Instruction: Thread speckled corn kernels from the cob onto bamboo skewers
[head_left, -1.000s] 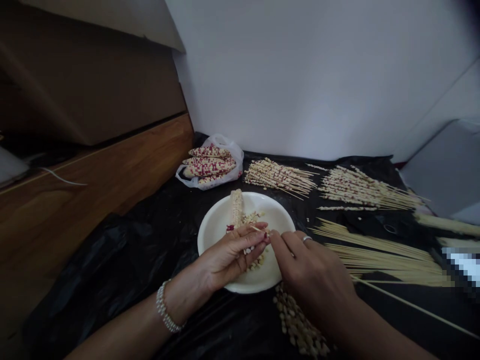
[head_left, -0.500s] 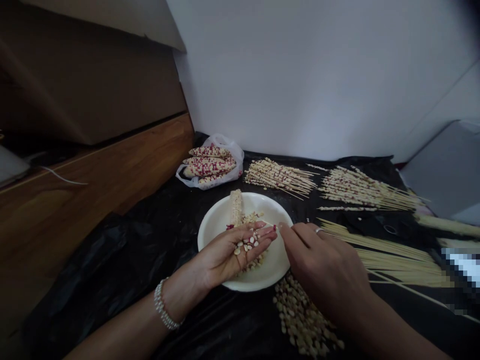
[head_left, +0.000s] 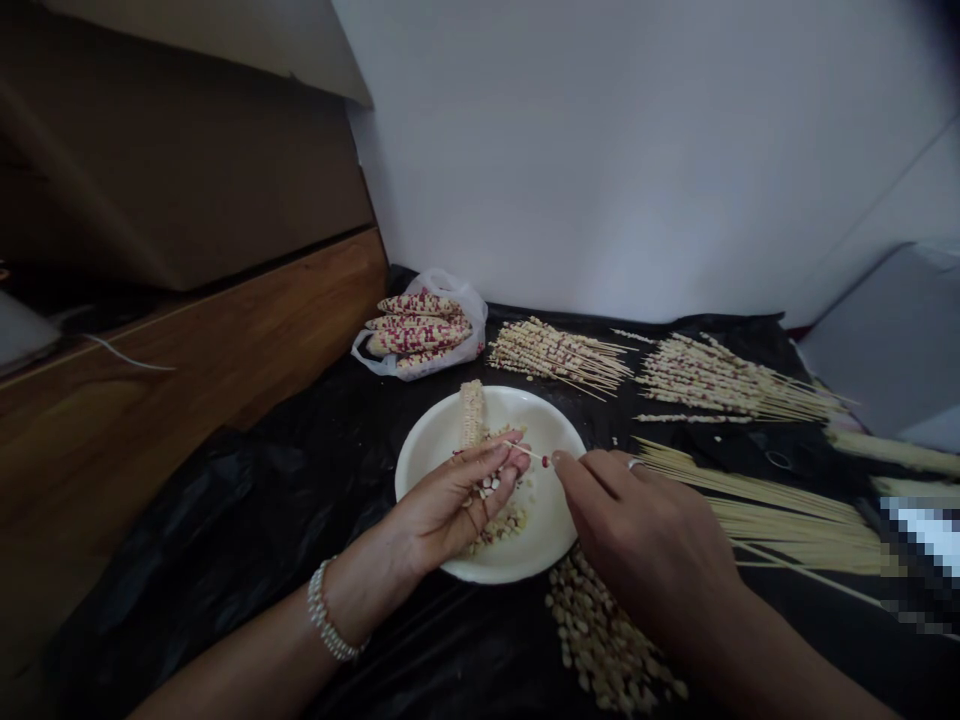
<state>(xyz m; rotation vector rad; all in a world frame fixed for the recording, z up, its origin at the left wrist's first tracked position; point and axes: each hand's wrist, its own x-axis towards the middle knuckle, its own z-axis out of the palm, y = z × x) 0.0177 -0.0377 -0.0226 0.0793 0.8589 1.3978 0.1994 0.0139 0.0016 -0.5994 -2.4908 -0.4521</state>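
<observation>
Over the white bowl, my left hand is cupped, palm up, around pale corn kernels. Its fingers are curled, with the tips beside the point of a thin wooden skewer. My right hand pinches that skewer between thumb and forefinger. One dark red kernel sits on the skewer just ahead of the right fingertips. In the bowl lie a mostly stripped corncob and loose kernels, partly hidden by the left hand.
Red-and-white corn cobs lie in a plastic bag. Two bundles of kernel-threaded skewers rest behind the bowl. Bare skewers spread to the right. A pile of kernels sits in front on black plastic sheeting.
The fingers of my left hand have curled up and inward, bringing their tips to the skewer's point. My right hand has barely moved and keeps its pinch.
</observation>
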